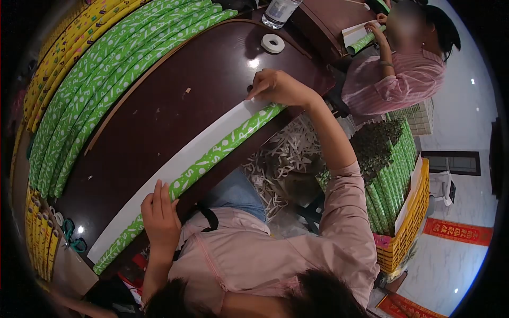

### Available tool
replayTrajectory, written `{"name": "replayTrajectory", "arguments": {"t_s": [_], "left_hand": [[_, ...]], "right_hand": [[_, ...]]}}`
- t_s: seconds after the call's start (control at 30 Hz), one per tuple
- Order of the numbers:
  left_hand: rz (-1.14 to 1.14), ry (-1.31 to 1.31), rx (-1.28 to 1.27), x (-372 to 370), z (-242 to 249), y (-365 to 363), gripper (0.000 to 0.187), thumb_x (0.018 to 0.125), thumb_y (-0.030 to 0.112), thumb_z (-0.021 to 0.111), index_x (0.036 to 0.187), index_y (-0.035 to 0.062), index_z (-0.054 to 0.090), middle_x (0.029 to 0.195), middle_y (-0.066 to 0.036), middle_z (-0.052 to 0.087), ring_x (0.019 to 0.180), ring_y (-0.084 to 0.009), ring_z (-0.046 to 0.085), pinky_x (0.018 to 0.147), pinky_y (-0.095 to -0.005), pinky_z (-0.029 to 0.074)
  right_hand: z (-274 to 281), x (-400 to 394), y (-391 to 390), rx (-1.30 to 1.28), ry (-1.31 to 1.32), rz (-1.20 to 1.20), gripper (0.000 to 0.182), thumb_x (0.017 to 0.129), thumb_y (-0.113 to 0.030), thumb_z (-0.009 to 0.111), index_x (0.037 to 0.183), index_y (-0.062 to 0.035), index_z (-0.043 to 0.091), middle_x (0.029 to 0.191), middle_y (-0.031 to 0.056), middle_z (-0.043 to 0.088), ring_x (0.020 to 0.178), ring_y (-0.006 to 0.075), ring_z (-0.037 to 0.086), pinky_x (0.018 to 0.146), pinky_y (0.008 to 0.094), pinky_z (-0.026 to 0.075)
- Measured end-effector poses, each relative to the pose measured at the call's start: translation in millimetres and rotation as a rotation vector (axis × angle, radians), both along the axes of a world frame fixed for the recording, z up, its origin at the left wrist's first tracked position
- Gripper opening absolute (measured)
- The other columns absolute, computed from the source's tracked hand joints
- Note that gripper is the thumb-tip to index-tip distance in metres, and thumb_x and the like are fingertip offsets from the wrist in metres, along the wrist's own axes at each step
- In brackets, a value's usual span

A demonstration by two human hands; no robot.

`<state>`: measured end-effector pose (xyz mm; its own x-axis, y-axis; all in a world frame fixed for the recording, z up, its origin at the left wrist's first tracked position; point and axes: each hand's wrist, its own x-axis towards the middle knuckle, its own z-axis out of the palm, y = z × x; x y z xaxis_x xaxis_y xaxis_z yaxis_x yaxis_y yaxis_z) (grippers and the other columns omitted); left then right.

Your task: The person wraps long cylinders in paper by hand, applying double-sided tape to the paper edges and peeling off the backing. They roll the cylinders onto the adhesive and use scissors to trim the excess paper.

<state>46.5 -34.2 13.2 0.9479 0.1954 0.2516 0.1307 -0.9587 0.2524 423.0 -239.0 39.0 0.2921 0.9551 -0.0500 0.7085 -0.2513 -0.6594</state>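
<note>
Bench: dark table [138,159], head view. Sheet [222,151] with green pattern lies lengthwise along the near edge, its near side turned over into a long, narrow roll or fold; the white face [185,139] lies flat as a strip beyond it.

Left hand [160,217] rests on the near part of the green length, fingers extended and spread over the paper, pressing rather than clasping. Right hand [280,87] is bent over the far end, fingers down at the white strip; whether they pinch the paper or merely press it, I cannot tell, as the hand hides the contact.

White tape ring [272,50] lies beyond the right hand, untouched. Finished-looking green rolls [114,87] are stacked at the table's far left.

Judgement: step in hand appears to be rolling or folding the sheet, partway done. Next move calls for even forward pressure from both hands, keeping the ends aligned so the roll does not skew.
</note>
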Motion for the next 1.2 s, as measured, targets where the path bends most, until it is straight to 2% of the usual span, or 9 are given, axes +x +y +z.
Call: {"name": "replayTrajectory", "arguments": {"t_s": [0.13, 0.2, 0.3, 0.43, 0.5, 0.7, 0.9, 1.1, 1.2], "left_hand": [[-0.001, 0.006, -0.003, 0.1, 1.7, -0.1, 0.042, 0.084, 0.004, 0.065, 0.124, -0.0044, 0.055, 0.129, -0.017, 0.057, 0.098, -0.0333, 0.052, 0.086, -0.0398, 0.045], [-0.003, 0.011, -0.004, -0.3, 1.4, 0.0, 0.042, 0.084, 0.004, 0.065, 0.124, -0.0049, 0.055, 0.129, -0.018, 0.056, 0.098, -0.0335, 0.052, 0.086, -0.0401, 0.045], [-0.003, 0.000, -0.002, -0.2, 0.1, 0.1, 0.042, 0.084, 0.004, 0.065, 0.124, -0.0050, 0.055, 0.129, -0.018, 0.056, 0.098, -0.0335, 0.052, 0.086, -0.0404, 0.045], [-0.006, -0.005, 0.001, -0.8, -1.8, 1.2, 0.042, 0.084, 0.005, 0.066, 0.124, -0.0049, 0.055, 0.129, -0.018, 0.056, 0.098, -0.0332, 0.052, 0.086, -0.0403, 0.045], [-0.002, 0.005, -0.007, -0.6, 0.0, 0.7, 0.042, 0.085, 0.006, 0.066, 0.124, -0.0047, 0.055, 0.129, -0.018, 0.056, 0.098, -0.0328, 0.052, 0.087, -0.0400, 0.045], [0.000, 0.008, 0.014, -0.1, 1.3, 0.3, 0.041, 0.085, 0.007, 0.065, 0.124, -0.0043, 0.055, 0.129, -0.017, 0.056, 0.099, -0.0322, 0.052, 0.087, -0.0394, 0.045], [0.003, 0.004, -0.007, -0.3, 1.2, -0.1, 0.042, 0.085, 0.006, 0.066, 0.124, -0.0042, 0.055, 0.129, -0.017, 0.056, 0.099, -0.0319, 0.052, 0.086, -0.0395, 0.045], [-0.001, -0.007, -0.007, 0.3, 1.6, 0.7, 0.042, 0.084, 0.005, 0.066, 0.123, -0.0044, 0.056, 0.129, -0.018, 0.057, 0.098, -0.0321, 0.052, 0.086, -0.0400, 0.045], [0.003, -0.007, -0.018, 0.2, -0.2, 1.1, 0.041, 0.084, 0.005, 0.066, 0.123, -0.0046, 0.056, 0.128, -0.018, 0.057, 0.098, -0.0322, 0.053, 0.086, -0.0402, 0.045]], "right_hand": [[2.3, -7.5, -0.5, 0.057, -0.203, 0.035, 0.027, 0.075, -0.003, 0.069, 0.097, -0.0159, 0.077, 0.086, 0.0030, 0.060, 0.088, 0.0203, 0.057, 0.082, 0.0328, 0.046], [11.0, -17.5, 0.1, 0.113, -0.463, 0.072, 0.021, 0.075, -0.006, 0.068, 0.092, -0.0156, 0.077, 0.086, 0.0019, 0.059, 0.088, 0.0195, 0.055, 0.086, 0.0336, 0.043], [18.6, -26.7, 4.0, 0.066, -0.510, 0.095, 0.019, 0.075, -0.009, 0.067, 0.092, -0.0140, 0.075, 0.086, 0.0024, 0.060, 0.089, 0.0198, 0.056, 0.087, 0.0344, 0.041], [10.9, -30.2, 5.4, 0.038, -0.456, 0.082, 0.021, 0.075, -0.008, 0.067, 0.095, -0.0123, 0.073, 0.085, 0.0035, 0.061, 0.087, 0.0213, 0.058, 0.086, 0.0341, 0.041], [10.8, -33.8, 5.3, 0.132, -0.363, -0.027, 0.026, 0.076, -0.006, 0.066, 0.100, -0.0102, 0.072, 0.085, 0.0046, 0.061, 0.085, 0.0231, 0.060, 0.081, 0.0350, 0.044], [7.5, -33.7, 0.8, 0.127, -0.344, 0.080, 0.026, 0.080, -0.007, 0.068, 0.105, -0.0117, 0.073, 0.089, 0.0060, 0.059, 0.083, 0.0243, 0.060, 0.074, 0.0372, 0.048], [8.1, -41.5, -4.9, 0.129, -0.321, 0.018, 0.023, 0.083, -0.016, 0.070, 0.105, -0.0150, 0.074, 0.096, 0.0068, 0.058, 0.087, 0.0247, 0.058, 0.078, 0.0369, 0.049], [16.1, -42.7, -5.2, 0.039, -0.189, -0.034, 0.026, 0.086, -0.019, 0.069, 0.111, -0.0145, 0.072, 0.102, 0.0096, 0.059, 0.093, 0.0249, 0.058, 0.082, 0.0359, 0.049], [15.2, -46.0, -5.4, 0.016, -0.218, -0.060, 0.027, 0.087, -0.021, 0.069, 0.112, -0.0140, 0.072, 0.104, 0.0102, 0.059, 0.094, 0.0251, 0.058, 0.083, 0.0361, 0.049]]}}
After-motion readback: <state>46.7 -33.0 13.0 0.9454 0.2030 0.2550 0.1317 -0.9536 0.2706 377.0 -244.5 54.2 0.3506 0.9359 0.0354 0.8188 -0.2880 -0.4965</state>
